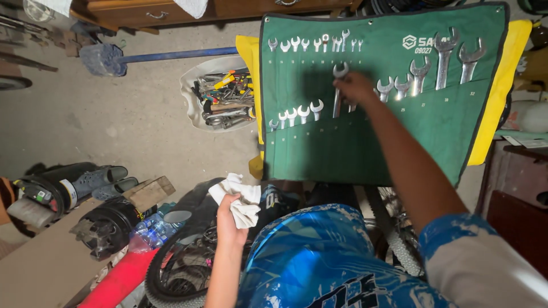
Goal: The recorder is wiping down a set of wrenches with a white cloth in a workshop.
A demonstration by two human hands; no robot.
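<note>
Head view looks down on a green tool roll (342,142) spread on the concrete floor (114,125). The right hand (355,88) is closed around a steel wrench (339,85) at its shank, its open jaw poking above the fingers, still over the roll's middle pockets. It looks rigid, fairly heavy and smooth, best gripped mid-shank. The left hand (229,219) is bunched on a soft white rag (240,197), near a bicycle tyre (171,268).

bare concrete floor (114,125), wooden drawer cabinet (171,8) above, dim indoor light.
</note>
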